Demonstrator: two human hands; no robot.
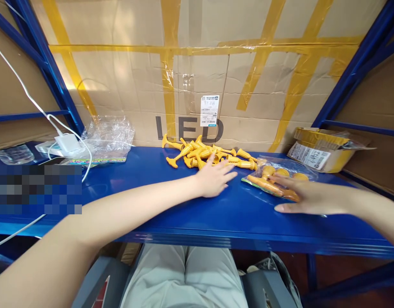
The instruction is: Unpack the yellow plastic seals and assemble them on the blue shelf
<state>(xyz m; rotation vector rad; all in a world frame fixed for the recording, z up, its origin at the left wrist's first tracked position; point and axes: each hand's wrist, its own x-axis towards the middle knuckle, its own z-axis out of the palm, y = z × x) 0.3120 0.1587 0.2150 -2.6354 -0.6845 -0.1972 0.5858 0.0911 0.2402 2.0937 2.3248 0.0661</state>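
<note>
Against the back cardboard lies a pile of yellow plastic toy pieces [197,149], several of them T-shaped like small hammers. My left hand [214,177] is at the pile's front edge, its fingers spread and nothing in its grip. To the right, a clear plastic bag [264,184] holds yellow and orange pieces, some with round knobs. My right hand [299,196] is stretched over the bag's front right part, fingers extended and thumb apart. It hides part of the bag, and whether it presses on it I cannot tell.
A small open cardboard box [328,149] stands at the right on the blue shelf [184,214]. At the left are clear plastic packaging [108,137], a white charger [67,143] and its cable. A large taped cardboard sheet [135,85] closes the back. Blue posts rise on both sides.
</note>
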